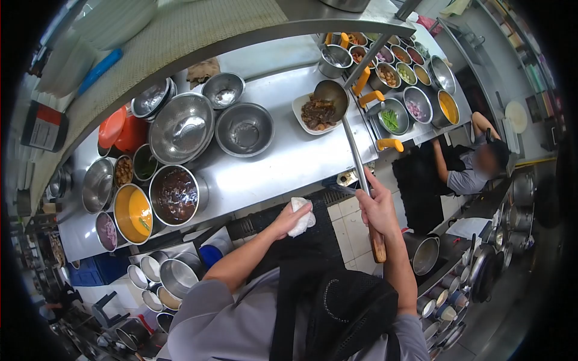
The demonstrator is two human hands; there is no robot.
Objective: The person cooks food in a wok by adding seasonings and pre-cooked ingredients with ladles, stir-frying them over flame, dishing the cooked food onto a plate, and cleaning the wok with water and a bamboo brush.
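My right hand (pixel 378 201) is wrapped round the long handle of a metal ladle (pixel 354 144), whose wooden end sticks out below my fist. The ladle's bowl is tilted at the rim of a white square bowl (pixel 298 108). Dark brown chunks in sauce (pixel 318 114) fill that bowl, which stands on the steel counter (pixel 289 153). In front of my apron, away from the counter, my left hand (pixel 285 222) is closed on a crumpled white cloth (pixel 302 219).
At left stand empty steel bowls (pixel 245 129), a pot of dark sauce (pixel 176 194) and a pot of yellow liquid (pixel 133 212). Several ingredient containers (pixel 417 103) with orange-handled tools line the right side. A co-worker (pixel 472 162) is at right. A shelf (pixel 198 36) overhangs the counter.
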